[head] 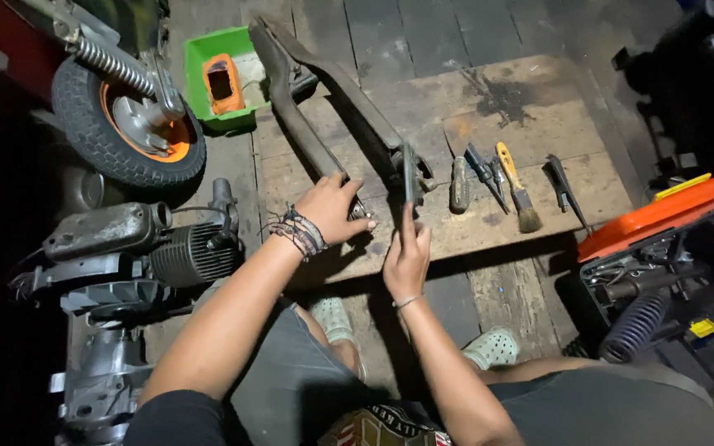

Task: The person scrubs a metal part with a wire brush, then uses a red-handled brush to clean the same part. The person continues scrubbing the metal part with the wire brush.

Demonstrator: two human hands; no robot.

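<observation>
Left hand (334, 211) clamped over the near end of a long dark metal frame arm (324, 99) lying across the wooden surface (539, 132), right hand (406, 260) closed around a dark flat tool (409, 173) set upright against that same end. Judged mid-job: the frame arm off any machine and under work, with a screwdriver (459, 185), a yellow-handled brush (516, 186) and pliers (562, 188) lying beside. Green tray (196, 74) holding an orange part (221, 83); black toolbox (704, 239), orange lid raised, holding a coil spring (634, 326).
</observation>
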